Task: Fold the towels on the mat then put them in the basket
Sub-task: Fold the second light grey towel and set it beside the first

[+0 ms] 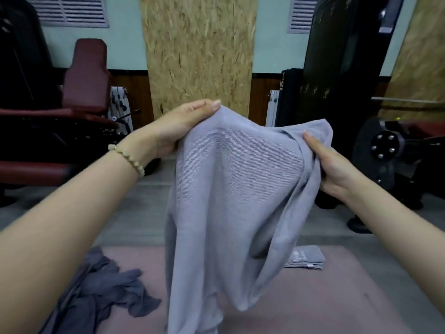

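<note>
I have the light grey towel (231, 189) lifted in the air in front of me, with both hands pinched on its upper edge. My left hand (175, 131) clamps one top corner between thumb and fingers, and from that pinch the cloth hangs fairly flat. My right hand (337, 165) is closed around a bunched handful on the other side, where the fabric is gathered into vertical folds below the grip, not spread out. Under my hands the towel's lower end trails down toward the pink mat (337, 297) and runs out of the bottom of the view, so I cannot tell whether it touches. Below my left forearm a darker crumpled towel (103, 285) lies in a heap on the mat, and below my right hand a small folded towel (305, 257) sits flat near the mat's far edge. I see no basket from here. The risk, as I judge it, sits at my right grip: I am holding a wad, not a true corner, so laying the towel down this way would probably set it skewed and creased, and the fold would come out uneven. The hanging tail could also drag across the crumpled heap or catch the folded one and disturb it as I lower.
</note>
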A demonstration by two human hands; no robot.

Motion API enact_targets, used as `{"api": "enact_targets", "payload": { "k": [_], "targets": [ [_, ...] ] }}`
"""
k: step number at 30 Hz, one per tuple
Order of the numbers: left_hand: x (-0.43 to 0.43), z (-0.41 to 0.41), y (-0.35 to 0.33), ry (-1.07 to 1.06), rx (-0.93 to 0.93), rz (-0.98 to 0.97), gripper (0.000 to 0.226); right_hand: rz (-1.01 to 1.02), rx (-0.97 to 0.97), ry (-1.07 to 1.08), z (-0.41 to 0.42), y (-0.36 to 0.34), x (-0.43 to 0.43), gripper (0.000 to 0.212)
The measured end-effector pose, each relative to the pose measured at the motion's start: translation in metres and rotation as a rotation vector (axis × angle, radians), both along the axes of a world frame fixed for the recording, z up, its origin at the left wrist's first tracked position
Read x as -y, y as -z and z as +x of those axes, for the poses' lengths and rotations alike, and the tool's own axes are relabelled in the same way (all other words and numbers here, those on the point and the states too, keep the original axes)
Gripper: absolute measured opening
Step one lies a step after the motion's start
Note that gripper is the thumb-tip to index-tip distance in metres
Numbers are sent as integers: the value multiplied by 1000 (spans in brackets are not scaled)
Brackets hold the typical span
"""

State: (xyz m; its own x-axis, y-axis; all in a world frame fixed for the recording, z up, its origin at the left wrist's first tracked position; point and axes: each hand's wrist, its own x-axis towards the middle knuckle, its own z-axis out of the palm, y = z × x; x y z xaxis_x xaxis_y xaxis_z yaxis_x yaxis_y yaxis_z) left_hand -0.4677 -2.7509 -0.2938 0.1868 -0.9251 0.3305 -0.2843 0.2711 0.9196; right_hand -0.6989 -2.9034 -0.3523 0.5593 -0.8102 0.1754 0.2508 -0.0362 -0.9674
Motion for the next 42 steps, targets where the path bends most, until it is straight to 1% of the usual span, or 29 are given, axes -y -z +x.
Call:
{"api": "enact_targets", "payload": {
  "k": [2,5,9,11,14,16,18,21,23,26,27,29,30,32,34,36,37,38,39,41,42],
  "targets": [
    [14,6,20,-48,7,74,24,19,-40,8,-2,12,4,45],
    [38,18,83,-139,1,211,28,94,-141,8,-3,52,14,33],
    [74,23,190,-156,16,407,27,238,-311,4,-9,137,39,27],
    [92,21,243,-145,-11,483,26,328,-384,17,-12,183,51,28],
    [127,24,317,-128,8,583,26,451,-460,18,-15,251,74,27],
    [153,27,357,-123,-20,618,25,527,-479,27,-15,290,92,24],
    [184,28,389,-128,-57,604,21,579,-495,43,-12,325,116,22],
    [238,34,432,-151,-22,577,18,609,-500,66,-1,371,162,18],
    [277,41,463,-190,-5,553,17,597,-496,115,10,404,198,19],
    [326,54,510,-318,71,495,12,525,-493,281,24,459,249,34],
    [339,57,527,-361,74,481,14,493,-497,353,23,479,262,35],
    [355,60,568,-410,82,525,34,434,-539,461,14,521,269,33],
    [358,58,591,-410,158,590,42,407,-603,481,5,544,264,32],
    [357,44,639,-327,316,675,49,352,-752,475,-20,591,242,27],
    [348,16,675,-177,401,660,48,326,-874,428,-42,622,215,22],
    [335,-17,700,-55,486,649,51,286,-938,404,-54,636,194,22],
    [329,-32,710,-33,528,646,61,255,-974,395,-56,637,186,23],
    [324,-46,718,-49,566,629,74,218,-1036,373,-56,636,176,26],
    [320,-56,724,-80,604,612,83,163,-1121,340,-53,636,167,29],
    [313,-70,730,-114,650,563,81,46,-1292,239,-45,640,148,39],
    [310,-73,731,-118,655,543,77,13,-1321,210,-40,640,139,41]
  ]
}}
